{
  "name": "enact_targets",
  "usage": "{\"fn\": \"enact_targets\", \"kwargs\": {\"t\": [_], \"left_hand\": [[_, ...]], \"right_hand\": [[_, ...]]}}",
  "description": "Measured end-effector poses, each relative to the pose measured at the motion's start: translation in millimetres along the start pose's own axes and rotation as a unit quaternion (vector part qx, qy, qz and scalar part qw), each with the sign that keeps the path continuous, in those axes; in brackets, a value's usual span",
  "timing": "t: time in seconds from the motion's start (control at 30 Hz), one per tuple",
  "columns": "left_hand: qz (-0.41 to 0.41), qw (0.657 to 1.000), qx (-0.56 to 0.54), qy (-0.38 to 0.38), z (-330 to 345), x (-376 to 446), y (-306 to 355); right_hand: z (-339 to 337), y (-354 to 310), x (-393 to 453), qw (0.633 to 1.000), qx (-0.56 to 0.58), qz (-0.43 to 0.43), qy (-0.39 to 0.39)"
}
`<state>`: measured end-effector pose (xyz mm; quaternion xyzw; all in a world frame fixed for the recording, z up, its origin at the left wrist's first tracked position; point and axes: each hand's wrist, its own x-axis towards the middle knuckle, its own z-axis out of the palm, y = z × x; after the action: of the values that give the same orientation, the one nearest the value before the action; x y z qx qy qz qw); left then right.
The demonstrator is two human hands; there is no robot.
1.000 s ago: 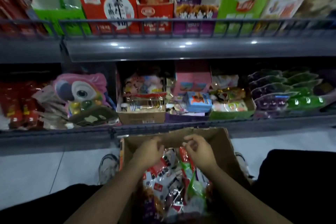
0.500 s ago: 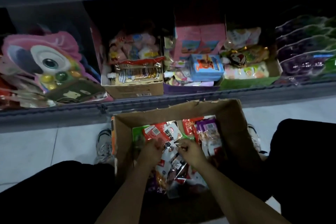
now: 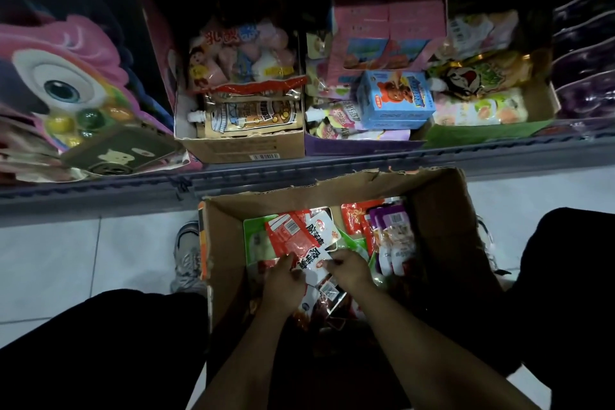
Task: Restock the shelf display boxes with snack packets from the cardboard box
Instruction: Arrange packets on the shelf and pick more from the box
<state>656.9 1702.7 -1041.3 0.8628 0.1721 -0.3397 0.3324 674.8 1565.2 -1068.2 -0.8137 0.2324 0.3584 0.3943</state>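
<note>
Inside the box [image 3: 442,210], both hands, left [image 3: 283,283] and right [image 3: 349,268], pinched the near end of a red-white packet [image 3: 306,240] whose long axis ran away toward the shelf [image 3: 432,163] beyond

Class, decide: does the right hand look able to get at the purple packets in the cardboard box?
Probably yes: the purple packets lie uncovered just beyond the right hand in the open cardboard box, though it now grips a red-and-white packet.

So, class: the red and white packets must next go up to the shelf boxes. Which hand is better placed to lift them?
Left. The left hand already grips the red and white packets; the right hand only pinches their edge.
</note>
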Motion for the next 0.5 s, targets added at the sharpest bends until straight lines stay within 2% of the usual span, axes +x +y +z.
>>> {"fn": "enact_targets", "kwargs": {"t": [0.2, 0.3, 0.4, 0.5], "left_hand": [[0.006, 0.999, -0.044, -0.006, 2, 1, 5], [-0.014, 0.991, -0.132, -0.013, 4, -3, 11], [-0.035, 0.967, -0.252, -0.022, 5, -7, 15], [-0.032, 0.947, -0.319, -0.033, 1, -13, 22]], "right_hand": [[-2, 0, 1, 0.988, 0.146, 0.039, 0.039], [-10, 0, -1, 0.975, 0.219, 0.039, 0.027], [-22, -1, -8, 0.965, 0.261, 0.037, 0.008], [-34, -5, -16, 0.958, 0.284, 0.031, -0.017]]}}
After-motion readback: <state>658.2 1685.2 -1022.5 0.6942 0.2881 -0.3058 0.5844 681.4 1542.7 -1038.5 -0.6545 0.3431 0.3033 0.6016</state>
